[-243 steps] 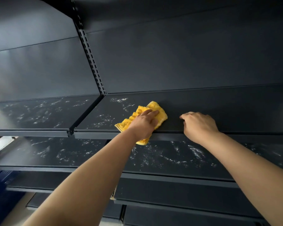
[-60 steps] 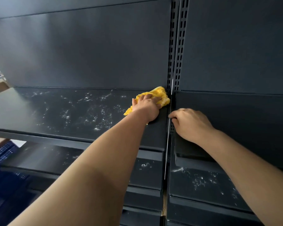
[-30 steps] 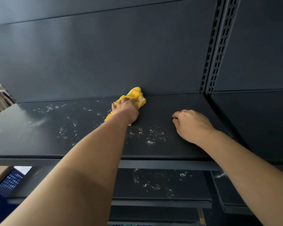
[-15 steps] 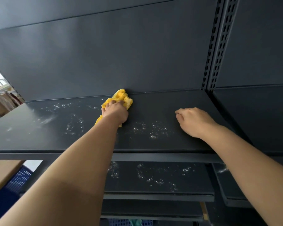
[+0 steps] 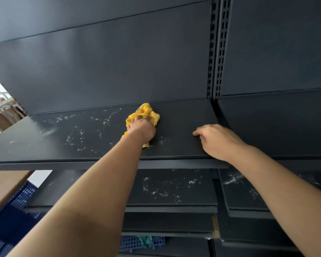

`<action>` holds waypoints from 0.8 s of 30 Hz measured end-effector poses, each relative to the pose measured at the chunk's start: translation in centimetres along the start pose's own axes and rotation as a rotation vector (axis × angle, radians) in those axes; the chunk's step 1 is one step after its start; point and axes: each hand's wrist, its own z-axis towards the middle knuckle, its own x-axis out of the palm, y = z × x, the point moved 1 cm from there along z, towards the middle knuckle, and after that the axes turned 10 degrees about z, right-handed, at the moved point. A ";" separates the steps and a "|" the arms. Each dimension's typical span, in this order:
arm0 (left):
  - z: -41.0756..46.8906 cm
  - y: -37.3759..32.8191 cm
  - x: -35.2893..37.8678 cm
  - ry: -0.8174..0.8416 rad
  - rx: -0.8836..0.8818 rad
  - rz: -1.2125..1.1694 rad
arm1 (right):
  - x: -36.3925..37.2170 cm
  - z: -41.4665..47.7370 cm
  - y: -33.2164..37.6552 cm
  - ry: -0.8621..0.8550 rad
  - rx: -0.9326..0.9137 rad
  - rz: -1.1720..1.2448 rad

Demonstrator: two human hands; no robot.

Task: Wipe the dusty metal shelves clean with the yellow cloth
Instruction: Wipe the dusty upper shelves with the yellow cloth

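My left hand [image 5: 141,129] grips the bunched yellow cloth [image 5: 148,113] and presses it onto the dark metal top shelf [image 5: 44,151], near the back panel. White dust streaks cover the shelf left of the cloth; the part to its right looks mostly clean. My right hand [image 5: 218,140] rests on the same shelf near its front edge, fingers curled under and holding nothing. The lower shelf [image 5: 174,193] below carries scattered white dust, as does the lower shelf in the right bay [image 5: 237,184].
A perforated upright [image 5: 219,52] divides this bay from the right bay's shelf [image 5: 276,127]. A wooden surface [image 5: 4,186] and a blue plastic crate [image 5: 15,223] lie at the lower left. Blue perforated plastic with a green rag [image 5: 145,240] shows under the lowest shelves.
My left hand has swept the cloth to the right along the top shelf, and the dust patch between my hands has largely gone. The right hand stays resting on the shelf.
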 end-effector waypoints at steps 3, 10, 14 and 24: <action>-1.3 -2.2 0.5 0.002 0.015 0.011 | -0.7 -1.5 -0.9 -0.020 -0.002 -0.025; -4.5 -7.2 1.4 0.039 0.099 0.015 | -1.4 -4.5 -2.9 -0.058 0.007 0.005; -6.9 -8.9 1.7 0.034 0.171 0.024 | -1.7 -5.8 -3.4 -0.089 0.005 -0.021; -9.2 -6.5 2.7 -0.078 0.276 0.043 | -0.5 -6.5 -0.2 -0.118 -0.043 -0.074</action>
